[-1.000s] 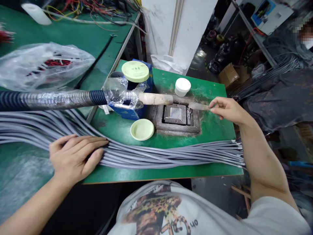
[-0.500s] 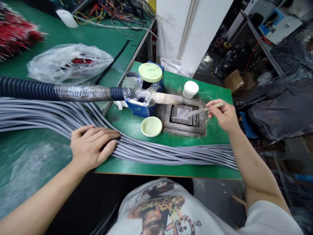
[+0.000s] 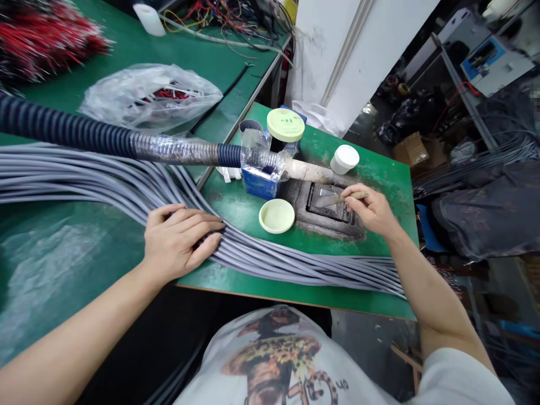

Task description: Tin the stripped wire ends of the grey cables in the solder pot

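My right hand (image 3: 368, 207) pinches the handle of a flat scraper (image 3: 331, 199). Its blade slants down left over the square, grime-coated solder pot (image 3: 333, 226) set in the small green table, where a patch of shiny metal shows. My left hand (image 3: 179, 239) lies palm down on a thick bundle of grey cables (image 3: 270, 256), fingers stretched across it and thumb apart. The bundle runs from the far left across the table's front, passing under my right forearm. Close to the pot's left side is a shallow pale-green lid (image 3: 277, 216).
A dark ribbed hose (image 3: 177, 149) with a pale nozzle (image 3: 310, 170) reaches over the pot from the left. Behind are a blue box (image 3: 259, 183), a lidded tub (image 3: 286, 125) and a white jar (image 3: 345, 160). A plastic bag (image 3: 147, 95) and red wires (image 3: 54, 42) lie on the left table.
My right hand and the scraper have shifted left over the pot, and the handle is less steeply raised. My left hand stays on the cables. The whole view has swung slightly.
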{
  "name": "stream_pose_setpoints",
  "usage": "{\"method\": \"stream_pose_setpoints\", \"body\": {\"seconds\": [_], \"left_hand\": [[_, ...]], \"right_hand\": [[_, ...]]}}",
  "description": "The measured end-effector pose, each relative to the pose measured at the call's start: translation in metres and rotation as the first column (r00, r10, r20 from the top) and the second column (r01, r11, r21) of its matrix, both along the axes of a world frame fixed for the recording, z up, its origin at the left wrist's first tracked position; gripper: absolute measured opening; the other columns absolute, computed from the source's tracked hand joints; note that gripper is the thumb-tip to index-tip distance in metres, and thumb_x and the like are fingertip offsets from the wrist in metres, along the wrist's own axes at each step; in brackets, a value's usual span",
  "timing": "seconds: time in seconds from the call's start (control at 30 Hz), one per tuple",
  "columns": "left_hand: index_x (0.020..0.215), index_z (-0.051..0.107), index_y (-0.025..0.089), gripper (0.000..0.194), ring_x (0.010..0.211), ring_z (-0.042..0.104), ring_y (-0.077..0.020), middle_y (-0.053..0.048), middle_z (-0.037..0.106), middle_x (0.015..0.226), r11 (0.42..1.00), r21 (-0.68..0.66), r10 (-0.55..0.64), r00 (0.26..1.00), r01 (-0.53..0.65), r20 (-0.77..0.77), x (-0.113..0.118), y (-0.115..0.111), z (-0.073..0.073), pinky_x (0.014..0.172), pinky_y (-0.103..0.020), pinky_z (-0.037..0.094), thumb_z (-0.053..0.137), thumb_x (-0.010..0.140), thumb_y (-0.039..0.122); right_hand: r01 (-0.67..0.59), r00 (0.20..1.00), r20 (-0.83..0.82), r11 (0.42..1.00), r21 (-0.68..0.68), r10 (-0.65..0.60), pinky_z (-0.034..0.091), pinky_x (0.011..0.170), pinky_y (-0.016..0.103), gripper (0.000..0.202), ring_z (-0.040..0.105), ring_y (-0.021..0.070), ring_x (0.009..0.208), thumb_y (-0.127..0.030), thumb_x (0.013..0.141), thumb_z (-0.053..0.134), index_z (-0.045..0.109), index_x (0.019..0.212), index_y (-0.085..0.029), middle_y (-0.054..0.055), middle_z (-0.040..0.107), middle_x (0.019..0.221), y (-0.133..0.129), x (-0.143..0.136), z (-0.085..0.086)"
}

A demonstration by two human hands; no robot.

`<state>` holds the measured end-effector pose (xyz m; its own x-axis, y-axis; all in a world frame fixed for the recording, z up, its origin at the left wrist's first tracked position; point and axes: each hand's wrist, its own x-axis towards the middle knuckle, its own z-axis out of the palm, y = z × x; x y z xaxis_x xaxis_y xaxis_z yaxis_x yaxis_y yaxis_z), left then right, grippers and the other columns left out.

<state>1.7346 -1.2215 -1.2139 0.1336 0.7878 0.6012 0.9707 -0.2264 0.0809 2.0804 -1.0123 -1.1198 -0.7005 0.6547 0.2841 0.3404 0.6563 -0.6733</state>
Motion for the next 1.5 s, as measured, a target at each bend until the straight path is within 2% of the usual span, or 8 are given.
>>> {"method": "stream_pose_setpoints", "body": {"seconds": [0.23,0.67,0.83,1.0,1.3,1.5], "left_hand": [[0.098,0.064,0.028,0.014,0.089,0.069,-0.0201,0.004,0.075,0.092,1.0,0.002,0.005,1.0,-0.005,0.002,0.0,0.0,0.0,0.093,-0.045,0.034,0.055,0.087,0.03],[0.099,0.064,0.029,0.018,0.09,0.068,-0.0202,0.004,0.076,0.094,1.0,-0.012,-0.001,1.0,0.001,0.005,-0.001,0.0,-0.001,0.096,-0.043,0.031,0.057,0.083,0.028],[0.099,0.064,0.029,0.018,0.091,0.068,-0.0203,0.004,0.076,0.094,1.0,-0.013,-0.001,1.0,0.001,0.02,-0.001,-0.001,-0.001,0.096,-0.043,0.031,0.057,0.083,0.028],[0.099,0.064,0.028,0.016,0.09,0.068,-0.021,0.003,0.076,0.094,1.0,-0.016,-0.005,1.0,0.006,0.011,-0.001,0.0,-0.001,0.095,-0.044,0.032,0.056,0.084,0.028],[0.098,0.064,0.028,0.016,0.089,0.069,-0.0209,0.004,0.076,0.093,1.0,0.001,-0.006,1.0,0.006,0.013,0.0,0.0,0.001,0.094,-0.044,0.032,0.057,0.084,0.028],[0.1,0.063,0.029,0.017,0.09,0.068,-0.0208,0.003,0.076,0.094,1.0,-0.013,0.008,1.0,-0.008,0.01,0.0,0.0,0.0,0.095,-0.044,0.032,0.055,0.085,0.029]], "right_hand": [[0.07,0.997,-0.035,0.997,0.04,-0.068,0.045,0.062,0.027,0.011,0.058,0.0138,0.065,-0.026,0.089,0.055,0.063,0.092,-0.02,0.0,0.061,0.073,0.004,0.013,0.01],[0.028,1.0,-0.012,0.999,-0.032,-0.029,0.044,0.059,0.027,0.012,0.057,0.0134,0.063,-0.028,0.089,0.056,0.063,0.091,-0.019,0.0,0.06,0.074,0.008,0.002,0.005],[0.043,0.999,0.034,0.999,0.002,-0.043,0.042,0.058,0.027,0.012,0.055,0.013,0.06,-0.029,0.088,0.057,0.064,0.09,-0.019,0.0,0.06,0.072,0.008,0.006,0.011],[0.067,0.998,-0.001,0.998,0.019,-0.067,0.042,0.057,0.026,0.011,0.056,0.0128,0.061,-0.027,0.087,0.057,0.064,0.089,-0.019,0.0,0.06,0.073,0.007,0.008,0.018],[0.018,0.999,0.036,1.0,0.01,-0.018,0.042,0.058,0.028,0.013,0.056,0.0141,0.062,-0.03,0.088,0.057,0.063,0.092,-0.02,0.0,0.06,0.071,0.008,-0.001,0.009],[0.014,0.995,0.096,0.999,0.046,-0.018,0.041,0.058,0.027,0.015,0.055,0.0139,0.062,-0.031,0.089,0.056,0.064,0.093,-0.02,0.0,0.06,0.07,0.011,0.002,0.009]]}}
